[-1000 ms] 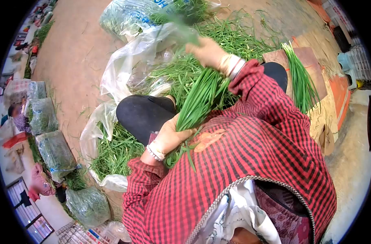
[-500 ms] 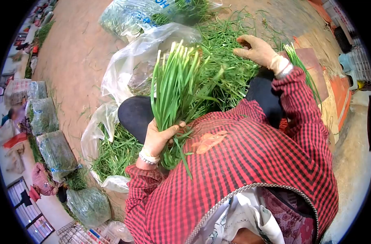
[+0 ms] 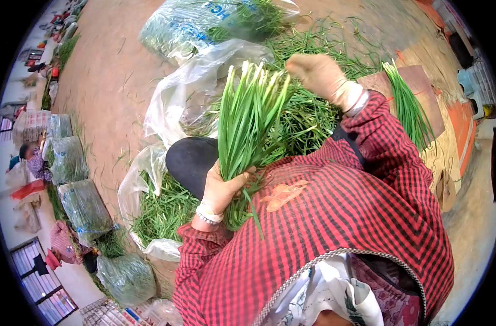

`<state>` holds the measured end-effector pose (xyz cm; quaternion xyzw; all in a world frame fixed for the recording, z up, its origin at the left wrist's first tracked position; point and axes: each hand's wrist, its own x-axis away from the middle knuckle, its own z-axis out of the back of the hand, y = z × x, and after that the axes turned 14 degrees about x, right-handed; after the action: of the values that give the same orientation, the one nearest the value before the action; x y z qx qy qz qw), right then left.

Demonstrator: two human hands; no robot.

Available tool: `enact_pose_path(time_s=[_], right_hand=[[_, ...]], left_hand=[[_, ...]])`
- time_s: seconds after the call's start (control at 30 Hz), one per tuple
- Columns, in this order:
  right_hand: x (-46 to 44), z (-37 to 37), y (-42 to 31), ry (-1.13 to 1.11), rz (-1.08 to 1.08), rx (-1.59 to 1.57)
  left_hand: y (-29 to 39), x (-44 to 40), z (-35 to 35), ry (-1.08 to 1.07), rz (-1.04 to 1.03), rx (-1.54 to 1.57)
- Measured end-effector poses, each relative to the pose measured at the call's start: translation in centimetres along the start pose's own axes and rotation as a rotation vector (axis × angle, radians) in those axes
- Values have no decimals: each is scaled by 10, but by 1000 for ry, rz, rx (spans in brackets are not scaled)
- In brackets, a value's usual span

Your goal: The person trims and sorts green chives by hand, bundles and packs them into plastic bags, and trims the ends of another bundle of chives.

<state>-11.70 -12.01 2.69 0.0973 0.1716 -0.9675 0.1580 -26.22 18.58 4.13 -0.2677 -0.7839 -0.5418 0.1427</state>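
While the left hand wraps its grip around the lower, leafy part of a bunch of greens, the pale stalk ends point up and away from the person. The bunch stands nearly upright in front of the red-and-black checked clothing, just beside a dark-clad knee, and some leaf ends droop below the fist. A beaded bracelet circles the left wrist.

The right hand is raised just beside the pale ends, its fingers bent close to one another; motion blur hides their tips, so I cannot tell whether that grip pinches a stalk.

Beneath the right hand lies a loose heap of greens. Next to it, a clear plastic sheet is crumpled on the floor, and more cut leaves lie nearer the left forearm. To the person's right, a neat bundle rests across a brown board. Wrapped bales line the far left.
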Motion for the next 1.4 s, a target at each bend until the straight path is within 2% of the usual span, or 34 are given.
enact_pose_path(time_s=[0.03, 0.1, 0.2, 0.27, 0.3, 0.37, 0.43, 0.47, 0.57, 0.63, 0.7, 0.77, 0.9, 1.0, 1.03, 1.1, 1.17, 1.23, 1.3, 1.33, 1.4], right_hand=[[-1, 0, 19, 43, -68, -32], [-1, 21, 38, -229, -246, 150], [2, 42, -1, -107, -284, 25], [-2, 49, -40, -205, -196, -170], [-1, 44, -58, -275, -129, -158], [-1, 21, -79, -395, -51, 79], [-5, -1, -76, -366, -88, -11], [-7, -8, -71, -366, -84, -13], [-7, -24, -50, -126, -116, 3], [-13, -14, -30, -183, -178, -12], [-11, -13, -12, -130, -141, 5], [-11, -4, -1, -187, -222, 42], [-1, -10, 61, -37, -408, 49], [12, 6, 104, -439, -522, 219], [15, 1, 101, -439, -517, 220], [26, -9, 75, -233, -442, 71], [19, 21, 5, -498, -563, -639], [27, 15, -45, -503, -492, -754], [21, 5, -56, -579, -343, -811], [20, -3, -56, -497, -415, -982], [15, 1, -47, -500, -487, -974]], left_hand=[[0, 1, 2, -8, 39, 14], [0, 2, 5, 6, 13, -7], [-7, -5, 5, 26, -56, -26], [-10, -9, 2, 29, -93, -31], [-10, -10, -1, 30, -121, -101], [-11, -15, -8, 27, -155, -175], [-11, -14, -14, 63, -220, -139], [-10, -13, -13, 48, -192, -107], [-5, -8, -9, 33, -173, -74], [1, -6, -8, 16, -135, -31], [3, -5, -6, -14, -57, 64], [1, -6, -3, -33, -49, 75], [2, -6, -1, -102, 18, 50], [8, 0, -2, -37, 47, 157], [7, -1, -3, -34, 44, 159], [5, -3, -2, 13, -57, 149], [0, -9, -2, 14, -70, 132], [-4, -15, -6, 30, -130, 51], [-5, -16, -7, 18, -161, 24], [-2, -14, -10, 13, -147, 25], [1, -10, -11, 11, -143, 29]])
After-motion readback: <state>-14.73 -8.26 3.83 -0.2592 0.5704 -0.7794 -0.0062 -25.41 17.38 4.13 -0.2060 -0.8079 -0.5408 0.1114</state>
